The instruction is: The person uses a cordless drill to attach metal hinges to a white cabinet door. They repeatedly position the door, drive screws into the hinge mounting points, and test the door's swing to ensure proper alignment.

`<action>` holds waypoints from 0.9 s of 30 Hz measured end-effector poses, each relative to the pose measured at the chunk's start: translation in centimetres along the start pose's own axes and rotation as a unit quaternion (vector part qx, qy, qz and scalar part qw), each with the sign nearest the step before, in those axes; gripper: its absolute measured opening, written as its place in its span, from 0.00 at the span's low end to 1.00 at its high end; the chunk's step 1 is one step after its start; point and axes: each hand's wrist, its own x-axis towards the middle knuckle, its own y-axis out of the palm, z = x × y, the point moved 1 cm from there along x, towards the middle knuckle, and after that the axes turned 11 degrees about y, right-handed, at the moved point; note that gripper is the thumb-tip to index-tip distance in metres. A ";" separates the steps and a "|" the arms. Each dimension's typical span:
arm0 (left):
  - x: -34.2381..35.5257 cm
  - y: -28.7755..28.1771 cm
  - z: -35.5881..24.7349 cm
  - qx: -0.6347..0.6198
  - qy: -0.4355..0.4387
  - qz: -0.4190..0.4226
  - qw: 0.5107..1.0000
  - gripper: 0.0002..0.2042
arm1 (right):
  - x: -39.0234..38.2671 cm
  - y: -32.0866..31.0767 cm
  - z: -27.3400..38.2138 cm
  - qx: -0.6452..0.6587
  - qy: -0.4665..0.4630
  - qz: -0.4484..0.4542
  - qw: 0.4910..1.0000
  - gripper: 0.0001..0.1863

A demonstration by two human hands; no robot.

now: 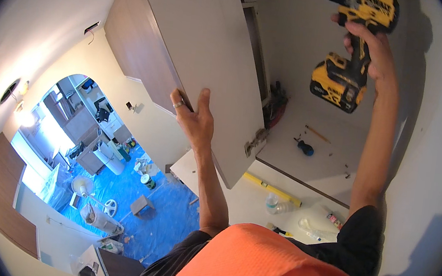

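Note:
My left hand grips the near edge of a pale cabinet door, thumb on its flat inner face. A ring shows on one finger. The door hangs open and tilted in view, with a metal hinge at its lower corner. At the upper right, my right hand is wrapped round the handle of a yellow and black cordless drill, raised inside the cabinet. Its front end is cut off by the picture's upper edge. Below it on the cabinet floor lie a short screwdriver, a pencil and several small screws.
Under the cabinet, a white counter holds a yellow spirit level, a clear plastic bottle and small tools. Dark and red gear sits by the cabinet opening. Blue sheeting covers the floor at left, with a stool and a bucket.

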 end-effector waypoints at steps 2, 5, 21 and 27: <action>0.0 0.0 -0.1 0.017 -0.014 0.002 1.000 0.18 | 1.8 1.2 1.4 -0.019 0.014 -0.009 1.000 0.15; 0.0 0.0 0.0 0.014 0.001 0.000 1.000 0.17 | 3.3 2.8 3.4 0.026 0.029 0.042 0.998 0.14; -0.7 0.2 -0.2 0.014 -0.015 0.002 1.000 0.17 | 7.2 6.8 4.7 -0.001 0.008 0.098 0.995 0.11; -0.8 0.5 0.4 -0.019 -0.002 -0.008 1.000 0.18 | 7.9 6.5 4.1 0.003 -0.008 0.088 0.996 0.10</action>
